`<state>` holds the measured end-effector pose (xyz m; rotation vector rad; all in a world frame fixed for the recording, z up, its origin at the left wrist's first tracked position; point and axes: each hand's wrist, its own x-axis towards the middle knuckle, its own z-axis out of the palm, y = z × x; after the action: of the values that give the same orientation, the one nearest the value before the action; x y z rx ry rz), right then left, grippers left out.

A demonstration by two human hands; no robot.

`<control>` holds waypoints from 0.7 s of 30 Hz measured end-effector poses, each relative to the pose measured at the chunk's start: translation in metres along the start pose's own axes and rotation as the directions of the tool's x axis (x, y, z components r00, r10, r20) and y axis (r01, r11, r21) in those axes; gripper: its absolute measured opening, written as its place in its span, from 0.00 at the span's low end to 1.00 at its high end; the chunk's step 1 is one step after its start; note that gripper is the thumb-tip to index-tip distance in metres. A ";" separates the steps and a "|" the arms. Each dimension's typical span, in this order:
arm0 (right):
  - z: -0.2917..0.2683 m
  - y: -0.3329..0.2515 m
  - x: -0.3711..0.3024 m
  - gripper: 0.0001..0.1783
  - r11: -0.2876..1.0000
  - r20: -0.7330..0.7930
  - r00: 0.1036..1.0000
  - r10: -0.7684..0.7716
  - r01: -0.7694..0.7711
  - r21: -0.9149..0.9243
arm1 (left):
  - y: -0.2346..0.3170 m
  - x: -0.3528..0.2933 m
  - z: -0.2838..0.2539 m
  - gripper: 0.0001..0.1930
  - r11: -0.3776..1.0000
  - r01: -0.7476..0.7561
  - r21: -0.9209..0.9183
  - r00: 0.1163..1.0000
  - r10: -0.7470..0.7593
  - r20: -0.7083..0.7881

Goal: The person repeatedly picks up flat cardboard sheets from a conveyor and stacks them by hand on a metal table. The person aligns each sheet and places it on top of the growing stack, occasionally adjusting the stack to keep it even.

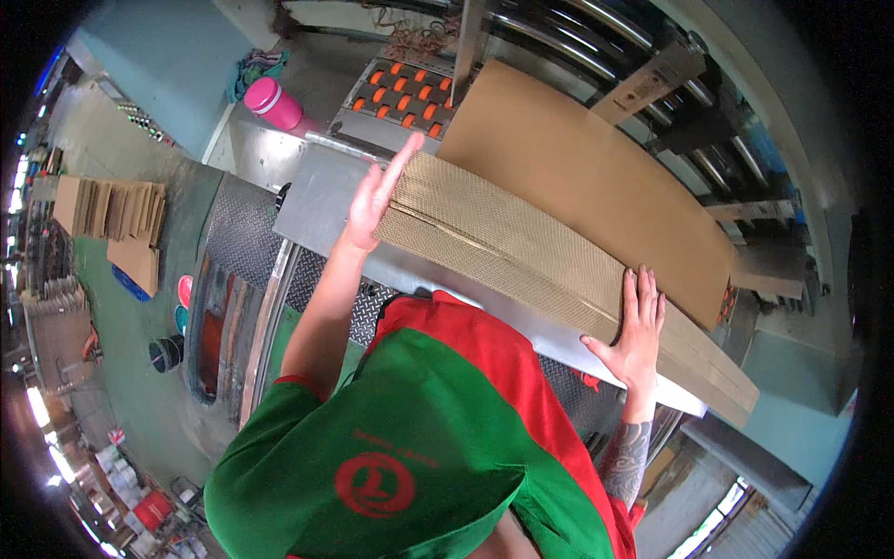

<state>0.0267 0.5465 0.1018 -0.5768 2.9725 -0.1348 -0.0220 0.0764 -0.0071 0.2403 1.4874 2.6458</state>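
Note:
A long stack of corrugated cardboard sheets lies across the metal table in front of me, its fluted edges facing me. My left hand is held upright and flat against the stack's left end, fingers stretched out. Near its right part my right hand rests with fingers spread on the fluted edges, thumb apart. Neither hand is wrapped round anything. Behind the stack a large flat brown cardboard sheet leans toward the machine's rollers.
Orange roller wheels sit beyond the stack's left end, near a pink lidded container. Machine rollers and brackets stand at the back right. On the left floor are stacked cardboard and a dark round container.

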 end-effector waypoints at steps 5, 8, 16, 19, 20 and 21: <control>0.012 0.006 -0.003 0.74 1.000 -0.070 0.997 -0.029 0.028 -0.012 | -0.006 0.000 -0.002 0.44 1.000 0.002 0.012 1.000 -0.001 -0.021; 0.015 0.010 0.000 0.73 0.999 -0.077 0.997 -0.030 0.026 -0.047 | -0.007 0.004 -0.004 0.42 0.997 -0.001 0.082 1.000 0.002 -0.012; 0.015 0.015 0.008 0.72 0.997 -0.113 0.993 -0.045 0.039 -0.061 | -0.001 0.012 -0.007 0.41 0.986 -0.090 0.140 0.996 0.089 0.012; 0.015 0.016 0.008 0.72 0.999 -0.104 0.994 -0.035 0.031 -0.039 | -0.002 0.015 -0.009 0.41 0.980 -0.178 0.092 0.964 0.193 -0.182; 0.015 0.016 0.008 0.72 0.999 -0.109 0.994 -0.031 0.027 -0.034 | -0.004 0.016 -0.009 0.43 0.960 -0.236 0.149 0.941 0.264 -0.212; 0.015 0.015 0.008 0.72 0.999 -0.113 0.993 -0.026 0.022 -0.029 | -0.005 0.017 -0.008 0.43 0.977 -0.154 0.146 0.975 0.174 -0.140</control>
<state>0.0158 0.5568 0.0846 -0.6288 3.0827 -0.1329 -0.0402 0.0749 -0.0139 0.1828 1.7702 2.7485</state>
